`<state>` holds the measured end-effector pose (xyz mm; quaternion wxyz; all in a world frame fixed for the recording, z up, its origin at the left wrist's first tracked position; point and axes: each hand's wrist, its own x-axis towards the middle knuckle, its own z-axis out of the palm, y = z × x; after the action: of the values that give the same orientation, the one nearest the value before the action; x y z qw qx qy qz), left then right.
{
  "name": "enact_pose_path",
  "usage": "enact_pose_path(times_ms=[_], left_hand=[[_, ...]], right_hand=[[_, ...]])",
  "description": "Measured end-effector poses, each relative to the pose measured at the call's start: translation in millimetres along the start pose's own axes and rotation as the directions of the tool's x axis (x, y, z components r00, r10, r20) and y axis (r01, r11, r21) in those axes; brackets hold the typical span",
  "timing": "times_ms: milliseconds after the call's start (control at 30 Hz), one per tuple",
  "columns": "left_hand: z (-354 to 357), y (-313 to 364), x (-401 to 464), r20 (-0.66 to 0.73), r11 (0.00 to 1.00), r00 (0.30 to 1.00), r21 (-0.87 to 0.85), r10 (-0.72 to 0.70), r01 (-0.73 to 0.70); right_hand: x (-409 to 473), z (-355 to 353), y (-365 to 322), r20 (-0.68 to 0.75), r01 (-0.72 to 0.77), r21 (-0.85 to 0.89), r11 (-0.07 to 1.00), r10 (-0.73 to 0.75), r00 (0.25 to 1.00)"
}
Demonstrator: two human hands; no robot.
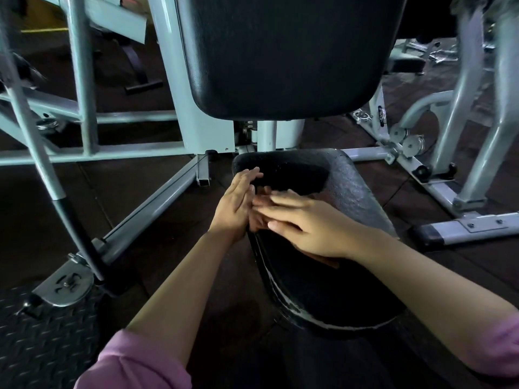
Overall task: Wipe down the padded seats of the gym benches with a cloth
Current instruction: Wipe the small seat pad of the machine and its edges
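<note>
Both hands on the padded seat [323, 276], fingers straight and spread. Left hand [238, 203] laid along the seat's left edge, fingertips toward the far left corner, palm turned inward against the side. Right hand [311, 223] flat on the seat's top, fingers pointing left and overlapping the left hand's fingers; blurred, so the exact contact between them cannot be told. No cloth plainly visible under either palm; cannot tell whether one lies hidden there. Seat black, textured vinyl, glossy where light catches the far right part, with a worn pale line along the near left rim. Long axis running from the near edge away toward the backrest [283, 57], far end narrower and rounded. Backrest black as well, upright just beyond the seat's far edge, carried on a pale metal frame [174, 80]. Pink sleeves [134, 366] pushed up both forearms. Dark rubber floor [157, 192] beneath, a chequer-plate footplate [42, 346] at the near left. No legible writing or brand marks.
</note>
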<state>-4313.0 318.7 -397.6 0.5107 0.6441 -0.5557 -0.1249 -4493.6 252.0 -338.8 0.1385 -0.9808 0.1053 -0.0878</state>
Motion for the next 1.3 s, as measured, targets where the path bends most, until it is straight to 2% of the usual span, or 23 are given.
enact_pose_path(times_ms=[100,200,300,433,567,633,700,833,933,1100,1300], left_hand=[[0.9,2.0,-0.1,-0.020,0.999,1.000,0.031,-0.012,0.013],[0.4,8.7,-1.6,-0.021,0.998,0.999,0.057,-0.032,0.034],[-0.8,15.2,-3.1,-0.025,0.991,0.996,0.095,-0.087,0.089],[2.6,28.4,-10.3,-0.104,0.969,0.976,0.138,-0.191,0.204],[10.7,41.6,-19.6,-0.144,0.940,0.932,0.037,-0.332,0.340],[13.3,46.0,-23.4,-0.131,0.924,0.915,-0.026,-0.381,0.381],[14.6,48.7,-25.7,-0.122,0.911,0.903,-0.054,-0.412,0.408],[16.5,52.1,-27.3,-0.118,0.893,0.885,-0.054,-0.450,0.447],[19.4,55.5,-26.2,-0.122,0.884,0.876,-0.056,-0.467,0.464],[20.7,59.6,-25.4,-0.128,0.884,0.875,-0.060,-0.467,0.463],[18.6,64.2,-28.4,-0.073,0.855,0.853,-0.099,-0.517,0.509]], right_hand=[[-24.4,-13.8,0.0,0.073,0.124,0.065,0.990,-0.129,0.989],[-32.8,-28.6,15.2,0.122,0.072,0.180,0.981,-0.094,0.988],[-27.6,-31.1,30.7,0.058,0.008,0.205,0.979,-0.021,0.998],[-7.5,-30.2,43.6,-0.029,-0.113,0.218,0.970,0.122,0.992],[22.0,-32.7,35.8,-0.137,-0.040,0.233,0.972,0.074,0.988],[37.2,-29.3,34.6,-0.129,-0.066,0.217,0.974,0.095,0.987],[49.9,-23.8,37.4,-0.042,-0.129,0.189,0.974,0.139,0.989],[53.3,-21.5,42.3,0.138,-0.123,0.085,0.989,0.110,0.984],[46.7,-18.2,43.0,0.132,-0.157,0.065,0.985,0.148,0.980],[72.2,-7.6,33.4,0.091,-0.032,-0.010,0.999,0.033,0.995],[128.7,1.4,30.6,0.129,-0.120,-0.055,0.991,0.126,0.984]])
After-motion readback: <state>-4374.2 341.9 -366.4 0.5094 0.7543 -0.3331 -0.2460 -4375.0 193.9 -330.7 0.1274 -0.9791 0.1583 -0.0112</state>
